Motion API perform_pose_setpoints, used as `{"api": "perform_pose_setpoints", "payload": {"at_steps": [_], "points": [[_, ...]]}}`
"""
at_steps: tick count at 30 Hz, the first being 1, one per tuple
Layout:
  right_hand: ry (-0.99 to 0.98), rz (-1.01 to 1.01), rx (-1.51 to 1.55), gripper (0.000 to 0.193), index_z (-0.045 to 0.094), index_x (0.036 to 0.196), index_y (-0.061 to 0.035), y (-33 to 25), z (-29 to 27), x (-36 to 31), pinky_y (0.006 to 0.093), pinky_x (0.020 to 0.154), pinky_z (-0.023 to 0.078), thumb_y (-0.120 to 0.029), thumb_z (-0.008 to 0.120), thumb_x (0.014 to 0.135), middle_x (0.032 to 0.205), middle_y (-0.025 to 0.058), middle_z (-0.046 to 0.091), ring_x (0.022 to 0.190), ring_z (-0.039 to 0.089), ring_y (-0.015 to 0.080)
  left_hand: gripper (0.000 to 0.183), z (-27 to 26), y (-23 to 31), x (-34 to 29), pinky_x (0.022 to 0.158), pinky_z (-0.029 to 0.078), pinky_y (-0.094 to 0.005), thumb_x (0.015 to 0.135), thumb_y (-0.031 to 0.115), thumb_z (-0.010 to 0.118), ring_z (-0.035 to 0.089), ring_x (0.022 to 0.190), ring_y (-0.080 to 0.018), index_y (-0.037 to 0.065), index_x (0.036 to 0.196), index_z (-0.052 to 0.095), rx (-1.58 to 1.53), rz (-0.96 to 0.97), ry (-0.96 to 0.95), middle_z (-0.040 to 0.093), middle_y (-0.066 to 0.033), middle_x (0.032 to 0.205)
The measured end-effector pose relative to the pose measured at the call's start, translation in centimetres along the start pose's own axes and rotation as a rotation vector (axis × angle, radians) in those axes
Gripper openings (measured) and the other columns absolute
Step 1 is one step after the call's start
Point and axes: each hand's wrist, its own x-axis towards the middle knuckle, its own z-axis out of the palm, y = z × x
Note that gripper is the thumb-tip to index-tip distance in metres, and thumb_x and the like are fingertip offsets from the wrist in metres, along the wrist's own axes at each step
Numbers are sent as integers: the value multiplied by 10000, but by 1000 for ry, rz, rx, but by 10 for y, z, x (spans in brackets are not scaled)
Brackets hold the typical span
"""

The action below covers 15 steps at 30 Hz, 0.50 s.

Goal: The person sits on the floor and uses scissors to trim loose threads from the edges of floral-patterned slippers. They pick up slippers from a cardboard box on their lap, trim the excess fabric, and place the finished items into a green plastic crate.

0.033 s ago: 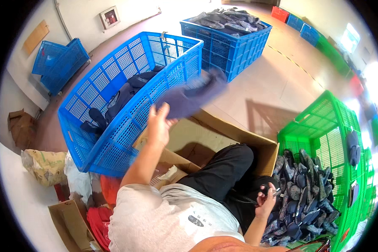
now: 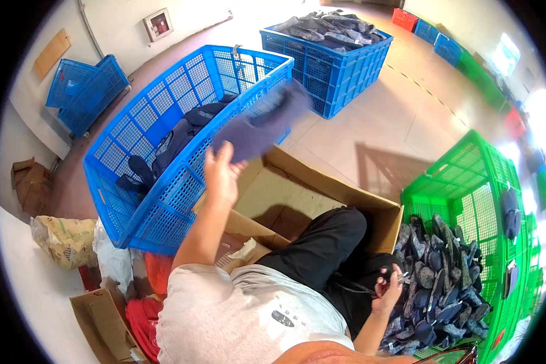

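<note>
My left hand [image 2: 222, 173] is closed on the end of a dark blue slipper [image 2: 242, 134], raised over the cardboard box and beside the large blue crate. The slipper is blurred by motion. Low at the right, my right hand [image 2: 387, 291] is closed round a small shiny metal tool [image 2: 403, 277], too small to name for certain. Dark slippers lie inside the blue crate [image 2: 158, 191]. Close to my right hand, the green crate [image 2: 418, 191] holds many grey and dark blue slippers [image 2: 437, 279], packed upright in rows. An opened cardboard box [image 2: 333, 182] stands before my knees.
A second blue crate [image 2: 327, 76], heaped with slippers, stands farther off. Folded blue crates [image 2: 88, 91] lean at the left wall. By my left side are a yellowish sack [image 2: 64, 241], red cloth [image 2: 144, 324] and another cardboard box [image 2: 106, 321]. Coloured crates line the far right.
My left hand has shifted slightly to the left and toward me, with the slipper in it. My right hand has barely moved.
</note>
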Motion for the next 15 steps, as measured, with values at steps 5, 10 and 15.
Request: {"api": "perform_pose_setpoints", "payload": {"at_steps": [5,10,15], "points": [[172,-120,15,253,576,1225,-79,-16,-54,20,162,367,323,-178,561,993,893,106,679,543,545,79,589,-40,13,73,1128,375,-468,1001,264,569,436,1337,-351,-73,1420,328,-426,-177,-97,432,-284,1418],[413,-198,38,251,597,1233,-82,-19,-116,20,173,396,335,-120,528,995,963,106,710,604,600,88,717,29,1,-47,1119,327,-471,984,405,466,494,1301,-364,-32,1514,259,38,-289,-1083,493,-274,1391],[610,-52,-83,260,627,1192,-74,5,-169,0,193,473,364,-48,537,950,1022,66,711,710,631,97,896,153,-2,-164,982,407,-543,847,459,745,578,1073,-434,12,1500,325,-331,-639,-2295,607,-308,1139]]}}
